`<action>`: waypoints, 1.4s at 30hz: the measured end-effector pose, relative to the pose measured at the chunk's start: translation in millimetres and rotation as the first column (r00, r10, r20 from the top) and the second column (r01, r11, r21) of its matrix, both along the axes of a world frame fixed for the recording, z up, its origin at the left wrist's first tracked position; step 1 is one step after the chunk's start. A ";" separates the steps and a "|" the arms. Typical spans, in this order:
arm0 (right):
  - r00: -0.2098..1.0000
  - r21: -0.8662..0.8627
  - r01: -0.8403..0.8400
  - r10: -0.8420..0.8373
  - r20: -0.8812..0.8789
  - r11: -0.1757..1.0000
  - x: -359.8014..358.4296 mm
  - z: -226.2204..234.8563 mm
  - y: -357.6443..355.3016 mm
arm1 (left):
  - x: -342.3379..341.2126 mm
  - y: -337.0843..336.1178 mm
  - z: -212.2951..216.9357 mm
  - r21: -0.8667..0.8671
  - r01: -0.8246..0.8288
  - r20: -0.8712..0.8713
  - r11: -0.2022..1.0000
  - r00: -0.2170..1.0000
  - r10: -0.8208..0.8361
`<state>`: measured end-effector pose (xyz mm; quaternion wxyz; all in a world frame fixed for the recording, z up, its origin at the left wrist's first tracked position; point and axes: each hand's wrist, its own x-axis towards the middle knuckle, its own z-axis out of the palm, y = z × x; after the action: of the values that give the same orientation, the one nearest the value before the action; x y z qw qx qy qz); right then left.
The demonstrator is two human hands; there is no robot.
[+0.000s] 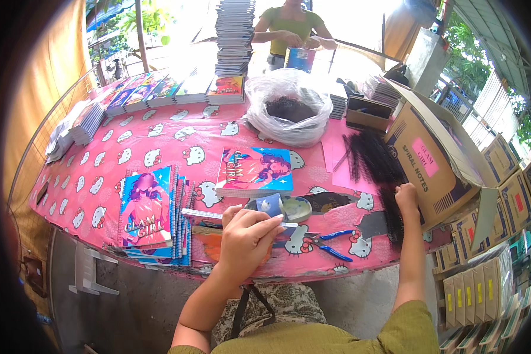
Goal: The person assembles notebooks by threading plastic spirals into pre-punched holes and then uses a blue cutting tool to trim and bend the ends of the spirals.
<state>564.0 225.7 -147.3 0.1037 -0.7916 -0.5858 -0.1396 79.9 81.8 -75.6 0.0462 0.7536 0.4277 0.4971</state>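
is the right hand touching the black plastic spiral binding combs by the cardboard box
Touching: the head view shows the right hand resting directly on the black plastic spiral binding combs.

Glossy paper covers on notebook stack (150,215), just left of left hand (245,239) fingers. Under those fingertips: smooth tape roll (271,205) w/ shiny film, thin white ruler (203,213), prob. plastic. Black plastic spiral combs (389,215), matt, at right hand (407,197) fingers. Tablecloth (100,177) looks like wipe-clean vinyl, slight sheen. Matt corrugated cardboard box (430,171) beyond right fingers.
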 end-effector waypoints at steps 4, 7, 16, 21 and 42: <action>0.977 0.255 -0.196 0.209 -0.028 0.947 -3.0 -0.4 2.9 | 0.9 1.6 -4.6 0.005 0.010 0.010 1.000 1.000 -0.010; 0.978 0.203 -0.190 0.202 -0.041 0.960 -15.6 8.2 1.8 | 3.0 3.1 -5.2 0.015 -0.002 0.017 1.000 1.000 0.002; 0.279 0.474 -0.709 0.825 -0.491 0.522 -241.2 83.2 -119.1 | 4.0 0.1 -3.6 0.033 -0.091 -0.005 0.995 0.996 0.091; 0.268 0.565 -0.653 0.852 -0.450 0.505 -273.0 77.9 -129.3 | 4.5 -0.8 -2.5 0.019 -0.084 -0.021 0.996 0.996 0.085; 0.307 0.338 -0.804 0.830 -0.466 0.488 -275.1 83.6 -126.6 | 8.2 -4.5 -5.9 0.000 -0.138 -0.012 0.990 0.990 0.138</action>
<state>288.9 99.1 -63.7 0.3475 -0.3836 -0.8394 0.1661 88.1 77.3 -81.6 0.0095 0.7249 0.4795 0.4945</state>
